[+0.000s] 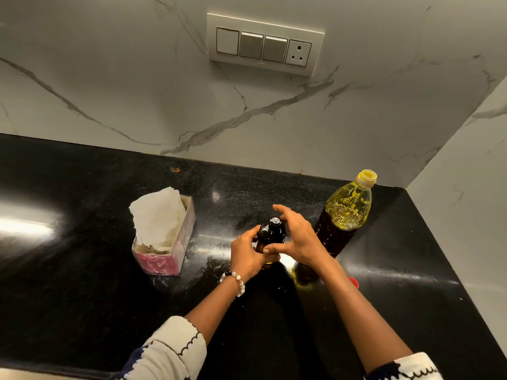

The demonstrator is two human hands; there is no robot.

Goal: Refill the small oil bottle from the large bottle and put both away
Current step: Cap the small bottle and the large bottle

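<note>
A tissue box point(164, 237) sits left of centre on the black worktop point(82, 270). The left hand point(248, 255) grips the small bottle point(270, 234) mid-worktop; the right hand point(295, 237) is over its top, thumb against the bottle, fingers spread. Just right, near the back right corner, stands the large bottle point(345, 212), uncapped. A red cap point(354, 282) lies by the right forearm.

On the black counter point(82, 270) the left hand point(247, 255) grips the small dark bottle point(270, 233); the right hand point(297, 238) touches it with fingers spread near its top; the large oil bottle point(344, 212) stands uncapped just right; a tissue box point(164, 237) sits left; a switch panel point(264, 45) hangs on the marble wall point(109, 91).
</note>
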